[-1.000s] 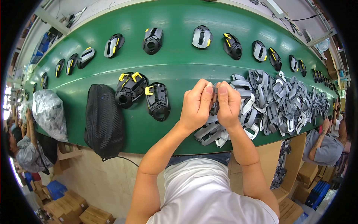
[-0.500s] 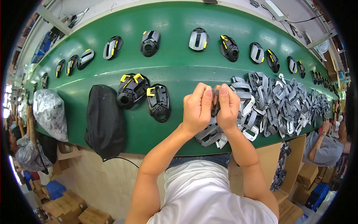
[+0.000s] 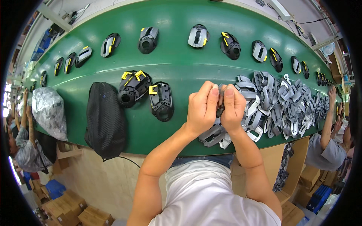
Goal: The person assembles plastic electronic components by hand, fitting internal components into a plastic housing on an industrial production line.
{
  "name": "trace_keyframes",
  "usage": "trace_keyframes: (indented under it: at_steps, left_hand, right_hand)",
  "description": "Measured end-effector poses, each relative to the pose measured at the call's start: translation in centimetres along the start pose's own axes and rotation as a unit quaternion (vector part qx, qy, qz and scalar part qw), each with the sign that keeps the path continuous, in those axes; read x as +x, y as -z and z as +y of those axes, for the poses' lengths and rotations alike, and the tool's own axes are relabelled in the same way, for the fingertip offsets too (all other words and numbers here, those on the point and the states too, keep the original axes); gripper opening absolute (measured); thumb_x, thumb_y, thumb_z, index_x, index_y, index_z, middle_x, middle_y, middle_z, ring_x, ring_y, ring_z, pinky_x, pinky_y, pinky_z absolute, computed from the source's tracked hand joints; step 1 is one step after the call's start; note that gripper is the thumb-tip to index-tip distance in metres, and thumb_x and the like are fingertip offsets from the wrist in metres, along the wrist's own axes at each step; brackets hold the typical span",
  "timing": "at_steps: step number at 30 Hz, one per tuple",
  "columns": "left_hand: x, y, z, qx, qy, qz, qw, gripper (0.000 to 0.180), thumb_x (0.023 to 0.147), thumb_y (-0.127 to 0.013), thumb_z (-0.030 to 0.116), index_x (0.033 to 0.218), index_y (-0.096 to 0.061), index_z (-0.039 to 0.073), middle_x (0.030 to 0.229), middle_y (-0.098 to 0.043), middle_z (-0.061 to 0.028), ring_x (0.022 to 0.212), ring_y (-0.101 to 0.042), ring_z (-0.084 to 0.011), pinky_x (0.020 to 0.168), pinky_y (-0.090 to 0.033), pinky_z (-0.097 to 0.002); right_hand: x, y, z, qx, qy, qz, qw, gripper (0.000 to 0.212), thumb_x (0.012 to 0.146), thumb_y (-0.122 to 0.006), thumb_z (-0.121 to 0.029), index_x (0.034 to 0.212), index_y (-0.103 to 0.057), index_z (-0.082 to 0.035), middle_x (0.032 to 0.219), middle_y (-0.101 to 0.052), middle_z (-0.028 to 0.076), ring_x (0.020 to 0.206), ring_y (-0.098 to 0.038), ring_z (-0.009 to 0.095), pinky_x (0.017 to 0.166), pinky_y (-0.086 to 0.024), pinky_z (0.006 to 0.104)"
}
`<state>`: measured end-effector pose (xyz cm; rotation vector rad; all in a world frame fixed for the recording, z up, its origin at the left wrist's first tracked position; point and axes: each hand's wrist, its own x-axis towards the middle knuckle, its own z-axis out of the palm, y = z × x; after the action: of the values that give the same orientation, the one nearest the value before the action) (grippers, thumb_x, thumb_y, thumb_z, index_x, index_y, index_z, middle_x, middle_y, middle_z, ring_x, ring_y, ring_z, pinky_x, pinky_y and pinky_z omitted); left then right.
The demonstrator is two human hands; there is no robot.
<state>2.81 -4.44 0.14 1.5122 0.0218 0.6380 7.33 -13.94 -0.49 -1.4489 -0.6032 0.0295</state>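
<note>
My left hand (image 3: 201, 109) and my right hand (image 3: 233, 107) are pressed together above the green belt (image 3: 177, 56), both pinching a small dark plastic part (image 3: 220, 107) between thumbs and fingers. Most of that part is hidden by my fingers. Right under and to the right of my hands lies a heap of grey plastic frames (image 3: 281, 103). To the left of my hands two black shells with yellow clips (image 3: 145, 92) rest on the belt.
A black mesh bag (image 3: 105, 120) hangs over the belt's near edge at left, beside a clear plastic bag (image 3: 49, 111). Several black and grey shells (image 3: 198, 37) line the belt's far side. Other people sit at both ends; cardboard boxes (image 3: 75, 213) stand below.
My hands stay clasped on the small part with only slight finger shifts. The shells on the far side of the belt have drifted a little to the left.
</note>
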Motion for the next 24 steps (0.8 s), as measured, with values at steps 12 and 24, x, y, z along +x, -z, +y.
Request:
trace_keyframes:
  at_steps: [12,24]
  left_hand:
    - [0.0,0.0,-1.2,0.123,-0.192,0.026,0.973,0.023,0.094,-0.043,0.011,0.075,-0.048,0.0,0.051,-0.047,-0.0027,0.041,-0.044,-0.0074,0.039,-0.033,-0.0236]
    - [0.0,-0.5,-0.5,0.034,-0.015,0.016,0.999,0.028,0.097,-0.04,0.018,0.075,-0.046,0.001,0.051,-0.045,-0.0004,0.042,-0.04,-0.0049,0.039,-0.03,-0.0215]
  right_hand:
    - [-0.1,-0.6,0.5,0.055,-0.123,0.032,0.99,0.034,0.098,-0.042,-0.02,0.067,-0.041,-0.004,0.058,-0.035,-0.004,0.051,-0.03,0.004,0.045,-0.025,0.0238]
    - [0.0,-0.3,0.2,0.065,-0.062,0.018,0.996,0.038,0.098,-0.041,-0.023,0.065,-0.04,-0.005,0.056,-0.035,-0.003,0.051,-0.03,0.004,0.044,-0.024,0.0235]
